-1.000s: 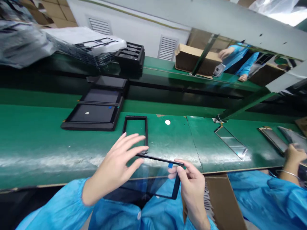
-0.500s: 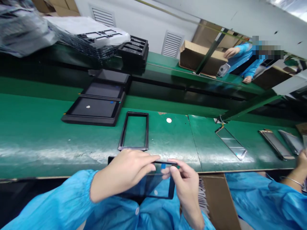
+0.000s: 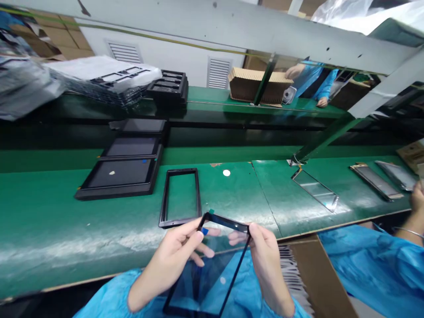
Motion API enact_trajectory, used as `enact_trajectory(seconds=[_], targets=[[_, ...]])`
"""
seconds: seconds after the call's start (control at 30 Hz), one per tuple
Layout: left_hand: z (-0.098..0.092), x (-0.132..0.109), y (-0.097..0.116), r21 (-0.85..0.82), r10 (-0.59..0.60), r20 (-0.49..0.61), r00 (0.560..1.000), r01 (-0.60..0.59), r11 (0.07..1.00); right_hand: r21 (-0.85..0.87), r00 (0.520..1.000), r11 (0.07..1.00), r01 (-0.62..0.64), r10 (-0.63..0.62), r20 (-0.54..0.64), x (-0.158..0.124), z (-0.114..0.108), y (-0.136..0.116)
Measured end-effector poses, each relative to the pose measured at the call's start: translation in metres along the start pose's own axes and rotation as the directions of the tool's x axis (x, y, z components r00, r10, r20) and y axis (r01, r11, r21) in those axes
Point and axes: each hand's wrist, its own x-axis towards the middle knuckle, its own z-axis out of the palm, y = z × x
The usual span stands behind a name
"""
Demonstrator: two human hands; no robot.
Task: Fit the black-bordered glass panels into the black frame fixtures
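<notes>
A clear glass touch panel (image 3: 212, 260) with a black border is held up in front of my body, tilted, its far short edge raised. My left hand (image 3: 180, 251) pinches its upper left corner, near a blue tab and a small green tab. At the upper right corner, my right hand (image 3: 266, 258) grips the border between thumb and fingers. Fingers of both hands show through the glass. Just beyond, a black rectangular frame (image 3: 164, 198) lies on the green bench (image 3: 119, 221).
Black trays with dark screens (image 3: 119, 173) lie at the left. Another glass panel (image 3: 314, 190) and two narrow panels rest at the right, near a co-worker's hand (image 3: 418, 198). A green post (image 3: 321, 137) rises behind. An open cardboard box (image 3: 318, 274) stands below the bench edge.
The touch panel has turned from lying crosswise to pointing lengthwise away from me. My left hand has shifted from above its long edge to a corner. The view has tilted.
</notes>
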Motion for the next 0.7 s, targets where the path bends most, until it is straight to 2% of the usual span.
enact_trajectory(seconds=[0.33, 0.4, 0.47, 0.53, 0.6, 0.67, 0.7], targets=[[-0.004, -0.005, -0.006, 0.03, -0.024, -0.027, 0.999, 0.025, 0.999, -0.12, 0.997, 0.989, 0.08, -0.077, 0.031, -0.001, 0.007, -0.022], [-0.006, -0.006, -0.004, 0.085, 0.022, -0.04, 0.999, -0.019, 0.996, -0.141, 0.995, 0.985, 0.097, -0.093, 0.037, -0.001, 0.006, -0.022], [-0.008, -0.005, 0.001, 0.234, 0.134, -0.035, 0.99, -0.122, 0.965, -0.231, 0.986, 0.961, 0.154, -0.135, 0.096, -0.003, 0.01, -0.021], [-0.01, -0.004, 0.01, 0.432, 0.236, 0.056, 0.97, -0.237, 0.87, -0.345, 0.962, 0.907, 0.242, -0.177, 0.21, -0.005, 0.02, -0.02], [-0.011, -0.001, 0.017, 0.549, 0.224, 0.225, 0.948, -0.313, 0.775, -0.406, 0.932, 0.86, 0.309, -0.189, 0.308, -0.006, 0.03, -0.017], [-0.012, 0.001, 0.021, 0.551, 0.136, 0.306, 0.942, -0.292, 0.782, -0.397, 0.933, 0.862, 0.315, -0.206, 0.294, -0.004, 0.034, -0.015], [-0.013, 0.001, 0.021, 0.521, 0.095, 0.289, 0.953, -0.24, 0.819, -0.385, 0.941, 0.868, 0.313, -0.227, 0.252, -0.002, 0.031, -0.014]])
